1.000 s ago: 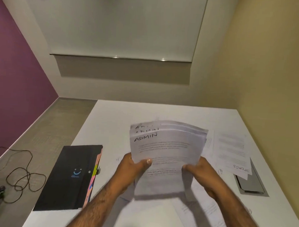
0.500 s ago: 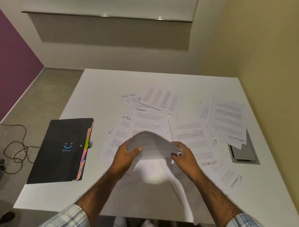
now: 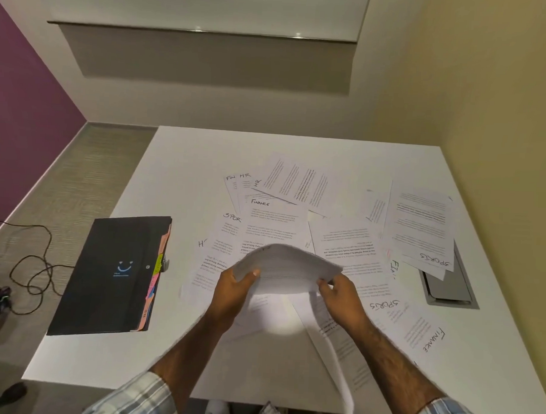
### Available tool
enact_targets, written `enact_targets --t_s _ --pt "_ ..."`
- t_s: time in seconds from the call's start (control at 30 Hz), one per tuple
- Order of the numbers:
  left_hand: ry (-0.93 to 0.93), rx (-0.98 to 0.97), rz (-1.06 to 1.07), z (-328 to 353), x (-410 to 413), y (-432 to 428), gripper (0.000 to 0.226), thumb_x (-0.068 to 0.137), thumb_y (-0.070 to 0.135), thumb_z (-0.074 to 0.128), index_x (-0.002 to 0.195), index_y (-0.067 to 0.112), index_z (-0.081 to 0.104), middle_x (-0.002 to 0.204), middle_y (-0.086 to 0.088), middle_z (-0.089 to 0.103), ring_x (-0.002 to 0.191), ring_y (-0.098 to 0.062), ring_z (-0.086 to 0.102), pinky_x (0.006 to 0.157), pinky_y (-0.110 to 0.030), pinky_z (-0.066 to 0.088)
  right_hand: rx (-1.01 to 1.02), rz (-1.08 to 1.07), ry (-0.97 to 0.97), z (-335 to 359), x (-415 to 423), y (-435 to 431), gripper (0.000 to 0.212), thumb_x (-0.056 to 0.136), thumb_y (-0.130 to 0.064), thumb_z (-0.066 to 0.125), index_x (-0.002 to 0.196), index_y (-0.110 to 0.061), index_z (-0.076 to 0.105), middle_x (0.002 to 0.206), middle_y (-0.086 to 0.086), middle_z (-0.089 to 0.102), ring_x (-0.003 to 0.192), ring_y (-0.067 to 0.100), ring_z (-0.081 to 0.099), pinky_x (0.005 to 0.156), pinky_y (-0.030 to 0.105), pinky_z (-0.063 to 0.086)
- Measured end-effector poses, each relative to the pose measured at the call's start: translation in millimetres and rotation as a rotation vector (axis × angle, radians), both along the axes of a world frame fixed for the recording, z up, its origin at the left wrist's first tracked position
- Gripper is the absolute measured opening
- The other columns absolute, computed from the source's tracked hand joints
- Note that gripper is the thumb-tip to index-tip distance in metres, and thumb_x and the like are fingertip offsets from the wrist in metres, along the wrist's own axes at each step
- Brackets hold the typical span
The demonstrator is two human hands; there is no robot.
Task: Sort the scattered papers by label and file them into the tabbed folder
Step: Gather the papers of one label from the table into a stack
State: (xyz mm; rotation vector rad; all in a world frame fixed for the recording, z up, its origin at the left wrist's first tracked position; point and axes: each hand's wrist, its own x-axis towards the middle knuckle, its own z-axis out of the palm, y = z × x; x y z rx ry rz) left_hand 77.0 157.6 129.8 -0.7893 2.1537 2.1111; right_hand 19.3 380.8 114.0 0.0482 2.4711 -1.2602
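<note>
- Closest in, a loose sheet (image 3: 334, 359) overhangs the near table edge beside the right forearm; a brush of that arm could, I judge, carry it to the floor
- The left hand (image 3: 232, 288) grasps the left edge of the held stack (image 3: 288, 265), thumb on top, fingers beneath
- The right hand (image 3: 344, 293) grasps the stack's right edge, fingers curled at its corner
- The stack looks raised off the table (image 3: 180, 159) and bowed upward in the middle; its label is unreadable from here
- Risk: gripped only at two edges, the bowed pile may fan, and sheets could slide into the scattered papers (image 3: 345, 241) just below, undoing the sort
- The tabbed folder (image 3: 115, 272) lies closed at table left, well apart from both hands, coloured tabs (image 3: 156, 277) facing the papers; opening it likely needs one hand, which leaves the stack in a single grip, the likeliest moment for a spill
- Farther out, sheets marked FINANCE (image 3: 261, 203), HR and SPORTS (image 3: 433, 260) overlap at mixed angles, some upside down, so a label is easy to misread
- Far right, the SPORTS sheet partly covers a metal hatch (image 3: 449, 289)
</note>
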Motion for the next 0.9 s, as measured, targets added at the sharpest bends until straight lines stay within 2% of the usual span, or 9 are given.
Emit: enact_targets --t_s 0.17,0.2,0.3,0.37,0.43,0.57,0.67,0.8,0.9 --pt "0.034 0.017 -0.014 9 -14 -10 0.013 0.100 0.020 0.062 0.109 0.025 0.070 0.100 0.002 0.080 0.095 -0.020 0.076 0.075 -0.029 0.062 -0.132 -0.052 0.041 8 -9 -2 0.012 0.100 -0.013 0.057 0.098 -0.017 0.068 0.089 -0.007 0.071 0.081 0.009 0.066 0.063 0.008 0.047" --pt "0.054 0.027 -0.002 13 -16 -15 0.015 0.100 0.019 0.062 0.112 0.023 0.071 0.103 0.000 0.080 0.096 -0.021 0.076 0.078 -0.032 0.063 -0.159 -0.061 0.035 12 -12 -4 0.011 0.099 -0.013 0.060 0.093 -0.014 0.069 0.083 -0.003 0.071 0.075 0.009 0.064 0.061 0.008 0.045" --pt "0.101 0.125 0.036 22 -21 -30 0.026 0.100 0.015 0.062 0.126 0.015 0.068 0.115 -0.006 0.077 0.105 -0.023 0.074 0.090 -0.038 0.060 -0.238 -0.072 -0.001 17 -18 -9 0.010 0.093 -0.016 0.067 0.085 -0.010 0.069 0.080 0.016 0.070 0.068 0.017 0.060 0.065 0.029 0.046" --pt "0.084 0.176 0.058 24 -26 -34 0.033 0.100 0.016 0.063 0.132 0.013 0.065 0.120 -0.008 0.075 0.111 -0.027 0.072 0.097 -0.044 0.057 -0.323 -0.075 -0.038 21 -18 -13 0.004 0.091 -0.018 0.070 0.091 -0.016 0.073 0.086 0.010 0.076 0.076 0.019 0.070 0.072 0.034 0.052" --pt "0.052 0.212 0.080 25 -25 -43 0.033 0.099 0.016 0.064 0.131 0.013 0.065 0.121 -0.009 0.074 0.112 -0.030 0.071 0.100 -0.049 0.055 -0.389 -0.071 -0.083 26 -16 -24 0.012 0.092 -0.015 0.071 0.103 -0.017 0.075 0.096 0.002 0.080 0.088 0.020 0.076 0.081 0.036 0.058" --pt "-0.005 0.205 0.136 27 -13 -66 0.027 0.098 0.015 0.065 0.125 0.018 0.067 0.118 -0.007 0.076 0.108 -0.028 0.073 0.098 -0.048 0.056 -0.441 -0.039 -0.124 36 -12 -50 0.014 0.092 -0.008 0.069 0.105 -0.012 0.075 0.096 -0.001 0.080 0.088 0.018 0.077 0.075 0.030 0.057" --pt "-0.055 0.137 0.179 29 2 -88 0.029 0.099 0.018 0.064 0.128 0.013 0.067 0.116 -0.005 0.077 0.105 -0.025 0.074 0.094 -0.044 0.059 -0.438 -0.023 -0.146 37 -8 -72 0.012 0.092 -0.008 0.069 0.098 -0.017 0.075 0.091 -0.003 0.080 0.083 0.018 0.077 0.075 0.033 0.059" --pt "-0.125 0.002 0.262 23 23 -130 0.023 0.103 0.020 0.055 0.104 0.005 0.073 0.098 -0.010 0.079 0.082 -0.023 0.074 0.072 -0.035 0.060 -0.439 -0.042 -0.193 31 -6 -101 0.013 0.091 -0.007 0.070 0.099 -0.016 0.076 0.094 0.003 0.080 0.085 0.023 0.077 0.082 0.039 0.060" --pt "-0.198 -0.094 0.343 6 41 -175 0.022 0.103 0.017 0.054 0.101 0.004 0.072 0.089 -0.015 0.074 0.070 -0.022 0.066 0.064 -0.032 0.059 -0.407 -0.065 -0.191 25 -5 -117 0.014 0.092 -0.008 0.070 0.097 -0.019 0.075 0.094 0.000 0.080 0.084 0.021 0.077 0.080 0.036 0.061"
